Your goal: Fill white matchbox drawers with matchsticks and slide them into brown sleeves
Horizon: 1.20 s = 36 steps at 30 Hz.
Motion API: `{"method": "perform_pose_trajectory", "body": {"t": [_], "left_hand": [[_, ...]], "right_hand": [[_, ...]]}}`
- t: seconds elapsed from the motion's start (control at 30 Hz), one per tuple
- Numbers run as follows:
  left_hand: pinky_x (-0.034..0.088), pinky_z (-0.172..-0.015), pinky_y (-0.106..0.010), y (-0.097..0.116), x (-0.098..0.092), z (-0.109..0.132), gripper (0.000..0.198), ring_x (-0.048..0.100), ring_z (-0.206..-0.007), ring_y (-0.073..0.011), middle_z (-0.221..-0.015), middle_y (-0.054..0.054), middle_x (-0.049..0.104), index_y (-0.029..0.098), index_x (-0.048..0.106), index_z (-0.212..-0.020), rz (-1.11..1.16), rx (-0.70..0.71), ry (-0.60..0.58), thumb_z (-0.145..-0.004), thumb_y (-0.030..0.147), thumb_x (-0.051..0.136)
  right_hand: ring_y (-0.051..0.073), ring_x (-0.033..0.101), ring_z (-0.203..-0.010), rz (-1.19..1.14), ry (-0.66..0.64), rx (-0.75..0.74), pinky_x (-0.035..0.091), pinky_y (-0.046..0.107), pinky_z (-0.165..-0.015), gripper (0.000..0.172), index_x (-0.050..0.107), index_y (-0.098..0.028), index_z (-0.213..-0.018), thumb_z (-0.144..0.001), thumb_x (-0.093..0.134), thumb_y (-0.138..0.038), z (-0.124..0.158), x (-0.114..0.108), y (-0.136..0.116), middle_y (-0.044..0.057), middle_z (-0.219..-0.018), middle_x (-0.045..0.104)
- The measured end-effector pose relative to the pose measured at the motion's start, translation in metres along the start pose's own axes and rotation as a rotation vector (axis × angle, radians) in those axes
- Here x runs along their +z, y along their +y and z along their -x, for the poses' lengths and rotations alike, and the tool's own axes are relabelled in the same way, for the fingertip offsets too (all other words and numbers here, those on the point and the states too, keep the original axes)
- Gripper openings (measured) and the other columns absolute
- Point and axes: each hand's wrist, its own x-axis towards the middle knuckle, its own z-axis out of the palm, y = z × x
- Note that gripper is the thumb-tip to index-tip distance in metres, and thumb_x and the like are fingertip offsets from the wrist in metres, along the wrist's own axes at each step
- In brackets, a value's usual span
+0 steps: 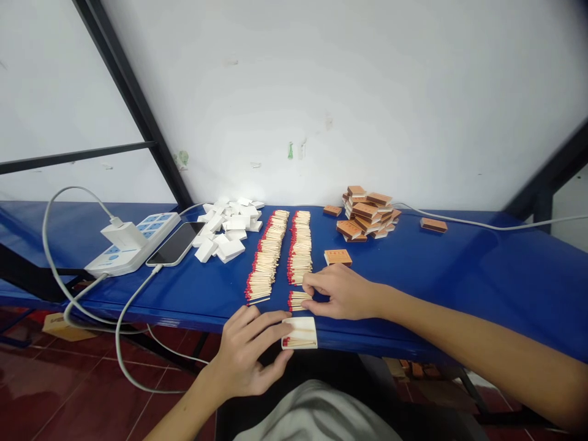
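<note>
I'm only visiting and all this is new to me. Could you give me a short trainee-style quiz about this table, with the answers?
1. Choose: what does the left hand hold?
a) a smartphone
b) a white matchbox tray
c) a power strip

2. True or false: in both long rows of matches, the red heads lie on the left side.

3. Short answer: the fingers of the right hand are at a small match cluster. It lies at the near end of which row?

Key:
1. b
2. True
3. The right row
</note>
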Motion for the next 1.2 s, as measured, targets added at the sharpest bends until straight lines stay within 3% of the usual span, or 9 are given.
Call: {"method": "perform_pose_trajectory", "body": {"t": [0.3,1.2], "left_hand": [[0.043,-0.065,-0.034,0.0001,-0.0006,-0.0004,0.024,0.057,-0.073,-0.0193,-0.107,-0.007,0.076,0.019,0.068,-0.107,0.010,0.006,0.011,-0.083,0.018,0.067],[0.045,-0.065,-0.034,-0.0002,-0.0001,0.0004,0.023,0.058,-0.073,-0.0185,-0.106,-0.007,0.077,0.021,0.068,-0.106,0.002,0.002,0.013,-0.083,0.020,0.065]], "right_hand": [[0.009,0.039,-0.055,-0.001,-0.001,0.026,0.021,0.024,-0.058,0.019,0.048,-0.020,-0.080,-0.095,0.057,-0.028,-0.0007,-0.0014,-0.0024,-0.007,-0.061,0.044],[0.010,0.042,-0.057,0.004,0.054,0.051,0.023,0.025,-0.059,0.023,0.044,-0.020,-0.077,-0.096,0.054,-0.027,-0.0038,0.0034,-0.0018,-0.006,-0.062,0.045]]}}
